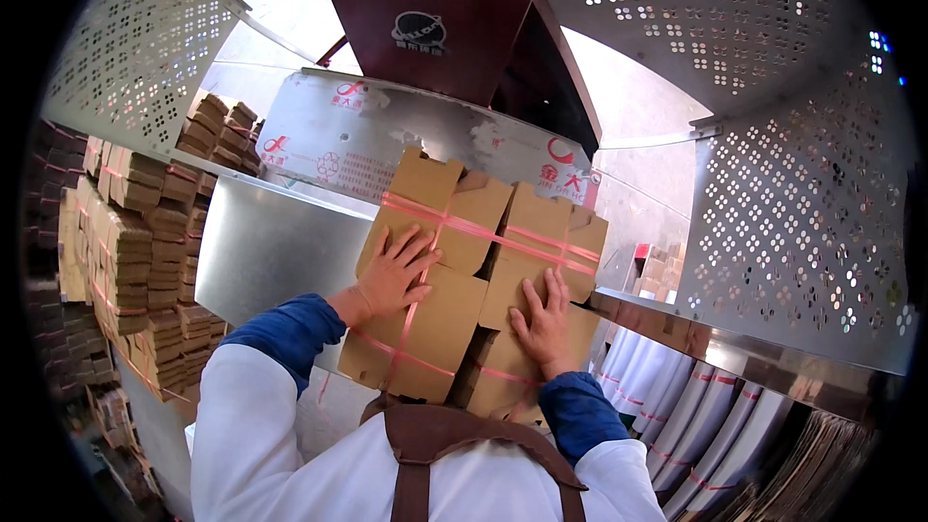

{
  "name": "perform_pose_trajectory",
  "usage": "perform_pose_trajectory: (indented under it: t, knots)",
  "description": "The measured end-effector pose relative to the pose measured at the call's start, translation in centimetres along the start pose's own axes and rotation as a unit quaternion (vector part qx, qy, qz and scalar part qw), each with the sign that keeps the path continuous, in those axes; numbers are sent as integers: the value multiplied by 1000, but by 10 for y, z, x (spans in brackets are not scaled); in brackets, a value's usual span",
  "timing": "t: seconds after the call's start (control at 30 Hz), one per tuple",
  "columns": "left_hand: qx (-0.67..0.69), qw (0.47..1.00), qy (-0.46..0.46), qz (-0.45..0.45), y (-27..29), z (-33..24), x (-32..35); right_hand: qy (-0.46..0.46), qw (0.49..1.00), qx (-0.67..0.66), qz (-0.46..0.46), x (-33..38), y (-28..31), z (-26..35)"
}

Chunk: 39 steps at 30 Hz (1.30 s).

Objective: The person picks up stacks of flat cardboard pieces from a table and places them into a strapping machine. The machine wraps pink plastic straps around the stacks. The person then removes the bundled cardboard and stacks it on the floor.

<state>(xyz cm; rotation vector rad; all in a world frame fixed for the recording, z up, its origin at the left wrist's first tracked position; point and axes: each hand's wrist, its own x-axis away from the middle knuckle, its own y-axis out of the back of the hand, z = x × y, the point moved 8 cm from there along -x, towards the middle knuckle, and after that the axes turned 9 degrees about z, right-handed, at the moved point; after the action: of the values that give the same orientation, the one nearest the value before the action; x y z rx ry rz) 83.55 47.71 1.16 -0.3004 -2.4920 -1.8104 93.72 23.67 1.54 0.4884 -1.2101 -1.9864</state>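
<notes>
against a metal panel (261,242), both hands press strapped cardboard bundle (454,280).

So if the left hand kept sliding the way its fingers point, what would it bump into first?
Probably the pink strap across the cardboard bundle: the left hand lies flat on it, fingers pointing up and right. Beyond it, the silver panel, though depth is unclear.

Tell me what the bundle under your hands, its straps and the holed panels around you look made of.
Bundle: brown corrugated cardboard, matte, with cut flaps showing. Straps: thin pink bands, likely plastic, slightly glossy. Perforated panels: apparently sheet metal, pale grey, punched in hole clusters.
</notes>
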Motion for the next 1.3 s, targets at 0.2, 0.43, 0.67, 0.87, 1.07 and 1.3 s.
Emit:
perform_pose_trajectory:
  t: [0.2,0.43,0.67,0.87,1.07,1.3]
  knots:
    - [-4,1000,-5,21,5,-2,-2,54,990,-105,-71,7,20,-4]
    - [130,972,184,-64,32,34,28,-220,945,-144,-193,107,34,-80]
    - [599,741,297,-65,-52,118,51,-321,873,-360,-72,113,-34,-133]
    - [637,713,272,-108,-60,87,100,-282,913,-293,-12,89,-18,-108]
    - [677,611,361,-194,-126,-7,287,-86,967,-140,195,-76,-33,-32]
    - [589,783,14,200,-50,-65,318,31,991,28,-128,-120,6,178]
